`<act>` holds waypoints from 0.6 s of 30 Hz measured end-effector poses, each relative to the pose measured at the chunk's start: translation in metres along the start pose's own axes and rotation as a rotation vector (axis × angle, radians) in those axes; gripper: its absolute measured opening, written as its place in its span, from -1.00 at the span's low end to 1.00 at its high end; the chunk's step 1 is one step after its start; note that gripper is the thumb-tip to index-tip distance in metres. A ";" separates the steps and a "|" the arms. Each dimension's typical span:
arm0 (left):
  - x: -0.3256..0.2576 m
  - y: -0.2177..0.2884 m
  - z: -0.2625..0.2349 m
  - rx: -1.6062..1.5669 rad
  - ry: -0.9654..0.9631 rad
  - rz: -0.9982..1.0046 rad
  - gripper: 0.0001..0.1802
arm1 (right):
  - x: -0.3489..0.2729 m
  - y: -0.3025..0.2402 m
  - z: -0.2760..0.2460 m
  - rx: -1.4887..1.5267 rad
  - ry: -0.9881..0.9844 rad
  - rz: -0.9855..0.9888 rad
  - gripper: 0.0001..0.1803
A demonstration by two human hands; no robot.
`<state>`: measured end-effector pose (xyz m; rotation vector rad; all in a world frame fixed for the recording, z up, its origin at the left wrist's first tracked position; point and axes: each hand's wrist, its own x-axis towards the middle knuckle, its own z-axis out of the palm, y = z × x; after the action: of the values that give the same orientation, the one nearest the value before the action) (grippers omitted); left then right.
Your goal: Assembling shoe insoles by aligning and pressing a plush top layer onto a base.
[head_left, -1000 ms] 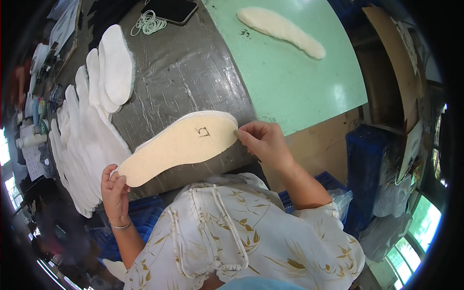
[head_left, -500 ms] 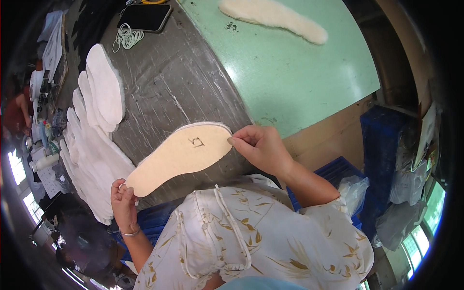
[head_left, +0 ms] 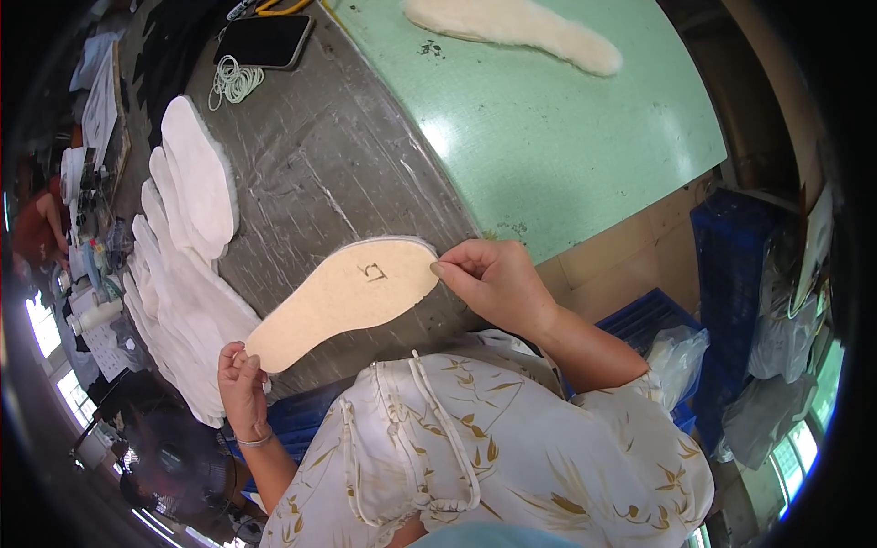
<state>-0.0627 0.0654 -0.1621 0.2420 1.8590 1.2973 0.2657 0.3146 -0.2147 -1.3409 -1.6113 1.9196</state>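
We counted one cream insole (head_left: pixel 352 315) above the counter's (head_left: pixel 301 155) near edge. Left hand (head_left: pixel 243 388) and right hand (head_left: pixel 498 285) each had a pinching grip on one end. We noted one phone (head_left: pixel 263 42), one cord bundle (head_left: pixel 239 84) and one furry insole (head_left: pixel 521 27), cut off above. White insoles (head_left: pixel 187 306) overlapped toward the near-left edge, preventing a count.

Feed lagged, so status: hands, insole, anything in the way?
Left hand pinching narrow end, right hand wide end. Cream insole spans between, marked face toward camera. White insoles near left hand, not covering it.
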 end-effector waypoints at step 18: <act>0.002 -0.001 0.005 0.014 0.001 -0.026 -0.67 | 0.002 -0.002 0.001 -0.056 0.021 0.037 -0.81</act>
<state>-0.0602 0.0703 -0.1646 0.2237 1.8668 1.2677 0.2629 0.3163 -0.2139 -1.4172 -1.6531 1.8881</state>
